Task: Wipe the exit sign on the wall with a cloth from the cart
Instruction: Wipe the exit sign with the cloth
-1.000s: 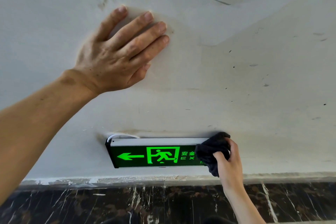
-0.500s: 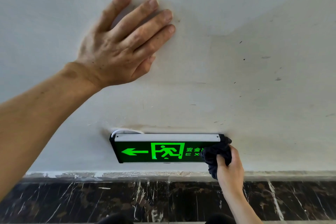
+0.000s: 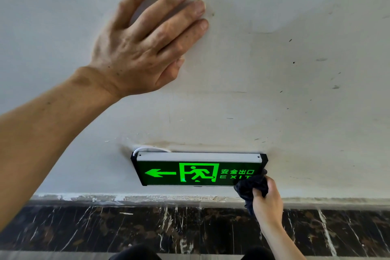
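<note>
The exit sign (image 3: 196,172) is a black box with a lit green arrow, running figure and EXIT text, mounted low on the white wall. My right hand (image 3: 267,200) grips a bunched dark cloth (image 3: 250,188) pressed against the sign's lower right corner, covering a little of that end. My left hand (image 3: 145,44) lies flat against the wall well above and left of the sign, fingers spread, holding nothing.
The white wall (image 3: 295,91) is scuffed and speckled. A dark marble skirting (image 3: 147,228) runs along the bottom below a chipped paint edge. A white cable (image 3: 147,149) loops out behind the sign's top left corner. My dark-clothed knees (image 3: 135,253) show at the bottom edge.
My right hand has slid the cloth down from the sign's upper right end to its lower right corner, uncovering the EXIT text. My left hand stays flat on the wall.
</note>
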The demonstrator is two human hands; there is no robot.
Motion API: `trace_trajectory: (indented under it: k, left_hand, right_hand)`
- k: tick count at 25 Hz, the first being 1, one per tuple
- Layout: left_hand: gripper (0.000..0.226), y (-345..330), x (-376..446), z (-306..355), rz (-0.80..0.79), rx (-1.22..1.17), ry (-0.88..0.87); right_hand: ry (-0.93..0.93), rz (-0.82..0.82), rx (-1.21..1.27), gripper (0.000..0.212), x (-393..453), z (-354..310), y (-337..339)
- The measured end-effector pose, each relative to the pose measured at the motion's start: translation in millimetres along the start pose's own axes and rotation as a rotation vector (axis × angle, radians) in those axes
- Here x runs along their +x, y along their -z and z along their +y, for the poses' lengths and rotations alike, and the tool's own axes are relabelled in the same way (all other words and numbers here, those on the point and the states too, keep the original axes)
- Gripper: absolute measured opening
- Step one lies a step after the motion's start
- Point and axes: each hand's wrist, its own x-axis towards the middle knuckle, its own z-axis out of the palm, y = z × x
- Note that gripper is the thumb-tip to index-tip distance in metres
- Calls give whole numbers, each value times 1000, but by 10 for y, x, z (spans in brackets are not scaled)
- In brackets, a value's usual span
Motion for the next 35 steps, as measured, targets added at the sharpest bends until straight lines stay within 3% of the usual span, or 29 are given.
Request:
trace_trajectory:
  k: [5, 11, 13, 19, 22, 28, 35]
  left_hand:
    - [59, -1, 4, -8, -4, -2, -5]
    - [57, 25, 10, -2, -15, -9, 5]
    - [57, 29, 14, -5, -15, -12, 8]
    - [57, 22, 24, -5, -11, -7, 9]
    - [55, 19, 24, -3, -12, -8, 10]
    - [54, 17, 25, 7, -12, -17, 7]
    - [52, 19, 25, 23, -2, -24, 17]
  right_hand:
    - [-54, -67, -15, 33, 27, 34, 20]
    - [-247, -149, -103, 23, -80, 229, 178]
    - [-324, -155, 2, 24, -140, 274, 160]
    - [-706, -124, 675, 38, -95, 214, -67]
    - [-767, -172, 851, 41, -93, 108, -190]
    - [-749, -273, 1071, 52, -110, 47, -399]
    - [-816, -399, 1025, 47, -343, -121, -772]
